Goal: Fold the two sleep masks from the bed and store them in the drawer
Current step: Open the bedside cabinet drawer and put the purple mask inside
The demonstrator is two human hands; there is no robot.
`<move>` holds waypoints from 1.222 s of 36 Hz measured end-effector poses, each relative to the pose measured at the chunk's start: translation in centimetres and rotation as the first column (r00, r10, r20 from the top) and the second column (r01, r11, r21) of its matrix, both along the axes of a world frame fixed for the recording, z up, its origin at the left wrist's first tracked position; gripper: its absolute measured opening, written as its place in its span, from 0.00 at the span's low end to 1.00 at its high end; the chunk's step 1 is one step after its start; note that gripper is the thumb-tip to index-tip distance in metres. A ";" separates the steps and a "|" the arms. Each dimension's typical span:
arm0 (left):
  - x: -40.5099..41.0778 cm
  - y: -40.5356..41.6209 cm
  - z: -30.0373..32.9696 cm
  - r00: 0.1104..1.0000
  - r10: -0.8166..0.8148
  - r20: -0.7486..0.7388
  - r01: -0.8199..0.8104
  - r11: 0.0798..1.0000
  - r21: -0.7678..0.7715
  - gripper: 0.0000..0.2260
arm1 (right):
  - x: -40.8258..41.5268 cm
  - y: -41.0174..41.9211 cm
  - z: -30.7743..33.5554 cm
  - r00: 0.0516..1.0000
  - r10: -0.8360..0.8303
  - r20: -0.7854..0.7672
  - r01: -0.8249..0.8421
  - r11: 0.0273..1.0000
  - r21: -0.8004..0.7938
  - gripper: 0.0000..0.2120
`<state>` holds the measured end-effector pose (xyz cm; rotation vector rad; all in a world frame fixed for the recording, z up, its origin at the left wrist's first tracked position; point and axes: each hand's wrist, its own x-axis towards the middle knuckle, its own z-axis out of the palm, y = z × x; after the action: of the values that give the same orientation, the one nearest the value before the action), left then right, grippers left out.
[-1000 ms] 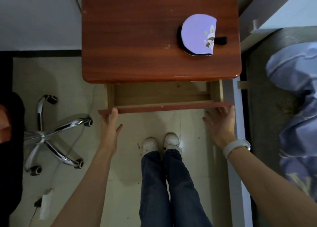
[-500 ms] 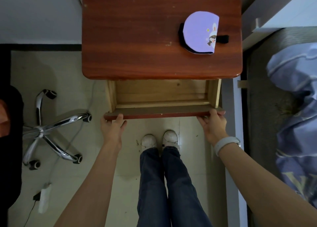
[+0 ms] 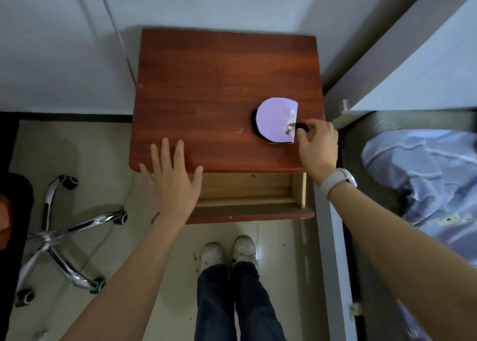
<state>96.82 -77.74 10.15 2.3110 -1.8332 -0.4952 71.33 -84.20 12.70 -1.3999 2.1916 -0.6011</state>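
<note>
Head view, right hand (image 3: 318, 147) fingers (image 3: 302, 133) pinching sleep mask (image 3: 276, 120)

A folded sleep mask (image 3: 276, 119) lies flat on the right side of the reddish-brown desk (image 3: 206, 90), near its right edge. Its upper face is pale lilac, rounded on the left and straight along the fold on the right, with a small cartoon rabbit figure printed near that fold. A black layer shows under its left and near edges; whether this is a second mask cannot be told. A black strap (image 3: 301, 127) sticks out to the right. The drawer (image 3: 247, 197) under the desk's near edge stands pulled out, its pale wooden inside bare where visible.
</note>
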 end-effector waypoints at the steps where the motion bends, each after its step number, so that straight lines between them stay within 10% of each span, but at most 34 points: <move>1: 0.2 -0.8 -0.2 1.000 -0.006 -0.007 0.006 0.999 0.035 0.29 | -0.2 -1.3 -0.1 0.999 0.022 -0.031 -0.020 0.998 0.062 0.18; 6: 0.7 -1.4 -1.4 1.000 -0.008 -0.018 0.010 0.996 0.093 0.29 | -0.3 -4.8 -0.7 0.986 0.094 -0.140 -0.047 0.950 0.308 0.31; 15: 0.5 -1.2 -2.0 1.000 0.017 -0.019 -0.016 0.996 0.084 0.29 | 1.1 -5.3 -1.9 0.988 0.086 -0.124 -0.027 0.909 0.416 0.21; 23: 1.4 -0.4 -1.6 0.989 0.026 -0.145 -0.027 1.000 -0.001 0.23 | 4.2 1.3 -0.6 0.977 0.152 0.150 -0.152 0.988 -0.009 0.06; 31: 4.7 7.6 -3.5 0.983 0.100 -0.152 -0.110 0.992 -0.060 0.16 | 9.0 10.6 -4.6 0.778 0.623 0.085 -0.602 0.777 -0.185 0.03; 37: 6.0 10.6 -6.5 0.974 0.106 -0.201 -0.082 0.989 0.122 0.22 | 13.8 9.5 -8.8 0.867 0.235 0.439 -0.360 0.905 0.227 0.08; 44: 6.8 11.7 -8.0 0.952 0.060 -0.300 -0.029 0.994 0.105 0.21 | 16.5 6.6 -13.1 0.909 0.015 0.417 -0.192 0.903 0.384 0.13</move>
<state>103.66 -66.02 2.20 2.1825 -1.6418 -0.8980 87.85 -77.61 -0.35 -1.0465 1.7627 -0.3163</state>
